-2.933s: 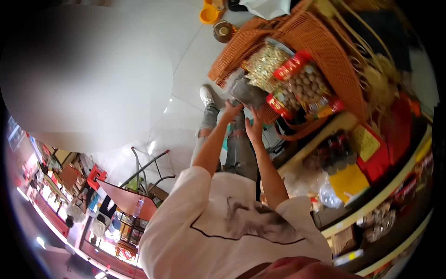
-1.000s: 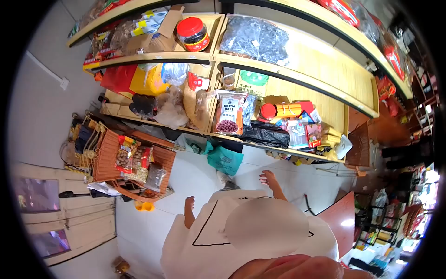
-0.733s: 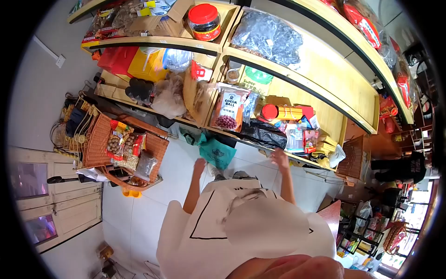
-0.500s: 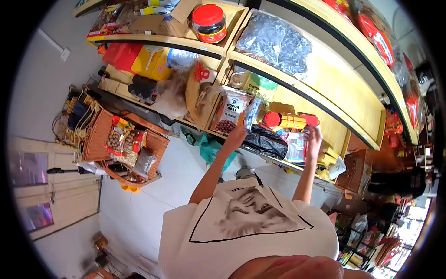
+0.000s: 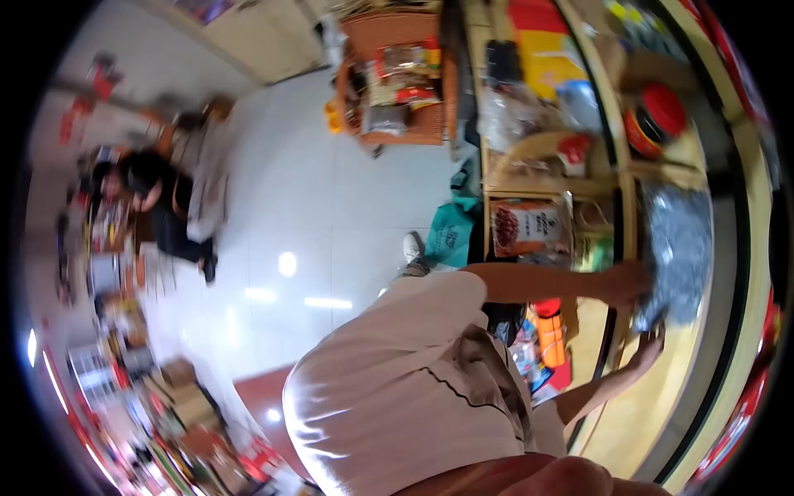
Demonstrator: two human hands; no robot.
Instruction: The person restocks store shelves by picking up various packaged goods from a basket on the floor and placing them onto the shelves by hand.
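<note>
A large clear-and-grey plastic bag [image 5: 680,248] with dark contents lies on the upper shelf at the right. My left hand [image 5: 630,285] reaches over the shelf's front rail to the bag's near side; motion smears its fingers, so its grip cannot be made out. Lower in the view, my right hand [image 5: 651,347] has its fingers curled at a dark corner of the same bag. On the shelf below are a cocoa ball packet [image 5: 529,229], a green packet [image 5: 594,252] and an orange container with a red lid [image 5: 548,331].
A red-lidded jar [image 5: 657,120] stands in the neighbouring upper compartment. Wooden rails and a divider edge the shelves. A wicker basket [image 5: 430,21] with snack packets is at the top, a teal bag [image 5: 451,236] on the floor. Another person [image 5: 169,202] is at the far left.
The view has turned, putting the shelves on the right. Both my hands have gone from the lower shelf, by the cocoa ball packet and orange container, up to the plastic bag.
</note>
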